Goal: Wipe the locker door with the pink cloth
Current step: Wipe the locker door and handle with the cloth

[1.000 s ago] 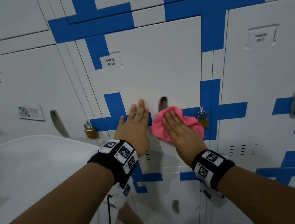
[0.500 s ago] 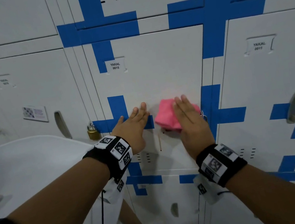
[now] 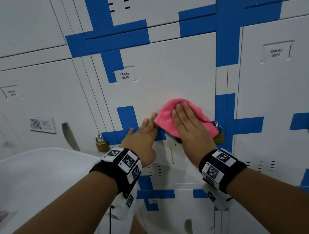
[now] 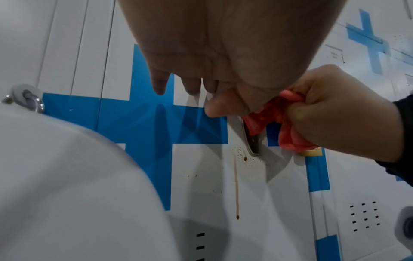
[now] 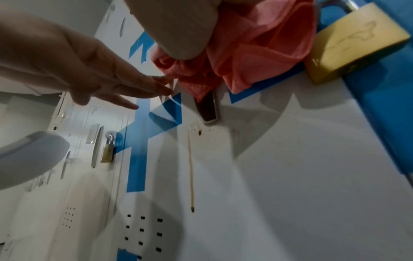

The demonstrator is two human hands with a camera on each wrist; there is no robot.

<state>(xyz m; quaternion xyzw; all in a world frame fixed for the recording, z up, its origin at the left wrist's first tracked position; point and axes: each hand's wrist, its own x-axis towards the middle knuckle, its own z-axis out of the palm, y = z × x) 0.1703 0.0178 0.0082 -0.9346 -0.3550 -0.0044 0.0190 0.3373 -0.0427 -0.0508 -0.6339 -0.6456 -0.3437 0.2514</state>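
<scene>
Pink cloth (image 3: 171, 114) bunched and pressed flat against the white locker door (image 3: 164, 82) labelled YAKAL 0015, covering the upper part of the recessed handle slot (image 5: 209, 110) at mid-height. Right hand (image 3: 189, 129) laid over the cloth, fingers straight and together, the thumb tucked under a fold in the wrist views, so grasping it. Left hand (image 3: 142, 137) just beside, fingers straight, released and holding nothing, fingertips on the door over the blue tape cross (image 3: 128, 125), nearly touching the cloth's edge. Brown drip stain (image 4: 236, 190) running down below the slot, with specks around its top. Brass padlock (image 5: 353, 42) hanging right beside the cloth; second brass padlock (image 3: 100, 143) at the door's left edge. White curved surface (image 3: 28, 185) at lower left.
</scene>
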